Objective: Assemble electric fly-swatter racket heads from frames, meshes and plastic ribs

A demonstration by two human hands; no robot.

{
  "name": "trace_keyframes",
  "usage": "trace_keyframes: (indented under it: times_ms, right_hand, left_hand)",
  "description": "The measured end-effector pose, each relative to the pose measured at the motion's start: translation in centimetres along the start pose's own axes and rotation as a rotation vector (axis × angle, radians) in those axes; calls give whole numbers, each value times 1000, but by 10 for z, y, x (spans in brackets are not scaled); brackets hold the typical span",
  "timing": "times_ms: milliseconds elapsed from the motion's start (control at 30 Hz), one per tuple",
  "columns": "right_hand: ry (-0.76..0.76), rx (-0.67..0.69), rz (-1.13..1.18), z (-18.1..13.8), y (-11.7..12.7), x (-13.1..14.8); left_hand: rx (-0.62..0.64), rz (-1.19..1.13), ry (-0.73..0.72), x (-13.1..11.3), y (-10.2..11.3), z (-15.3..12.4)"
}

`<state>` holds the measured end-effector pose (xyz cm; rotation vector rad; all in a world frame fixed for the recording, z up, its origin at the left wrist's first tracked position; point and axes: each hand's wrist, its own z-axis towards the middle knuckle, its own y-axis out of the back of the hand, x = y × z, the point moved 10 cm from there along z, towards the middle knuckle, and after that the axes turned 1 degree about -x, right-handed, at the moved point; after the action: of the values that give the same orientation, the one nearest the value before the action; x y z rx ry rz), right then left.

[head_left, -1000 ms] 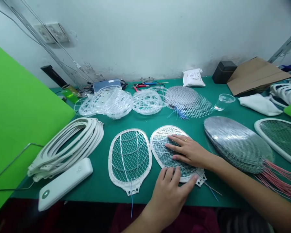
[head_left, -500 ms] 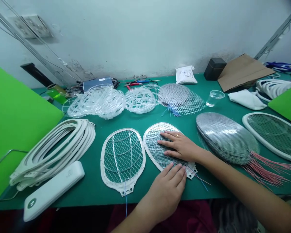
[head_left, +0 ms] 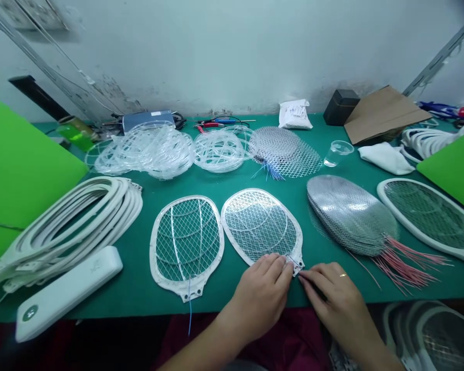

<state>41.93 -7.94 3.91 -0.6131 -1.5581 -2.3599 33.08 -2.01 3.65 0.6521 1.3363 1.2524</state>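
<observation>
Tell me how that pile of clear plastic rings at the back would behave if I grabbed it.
The clear plastic rings look thin and loosely heaped, so probably light and springy. They overlap and interlace, so lifting one would likely drag others. Lying flat on the green mat, they seem unlikely to roll.

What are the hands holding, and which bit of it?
Both hands, left and right, meet at the near, narrow end of the white mesh frame lying flat on the green table. Whether they grip it or only touch it cannot be told.
</observation>
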Motion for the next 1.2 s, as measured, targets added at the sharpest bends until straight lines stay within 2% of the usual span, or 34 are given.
trace_keyframes:
  times_ms: [133,300,400,500,667,933,1067,1200]
  right_hand:
    - [-46,-57,-29,6,-5,1]
    - [-17,27,-151,15,-8,-4]
    - [26,32,-165,19,-8,-4]
    - [62,3,-147,19,-6,3]
    - [31,-21,-120,11,-3,7]
    - [41,-19,44,5,-3,7]
    - [106,-12,-3,6,-4,11]
    - [260,13,-139,1,-8,21]
  left_hand:
    - [-11,-17,-19,0,2,2]
    - [-21,-33,-6,0,4,2]
    - [-24,-33,1,0,4,2]
    - [-19,-29,0,0,3,2]
    - [-17,-34,9,1,3,2]
    - [-36,-31,-10,0,7,4]
    - [-31,-26,-9,1,6,4]
    - [-4,-17,-13,1,2,2]
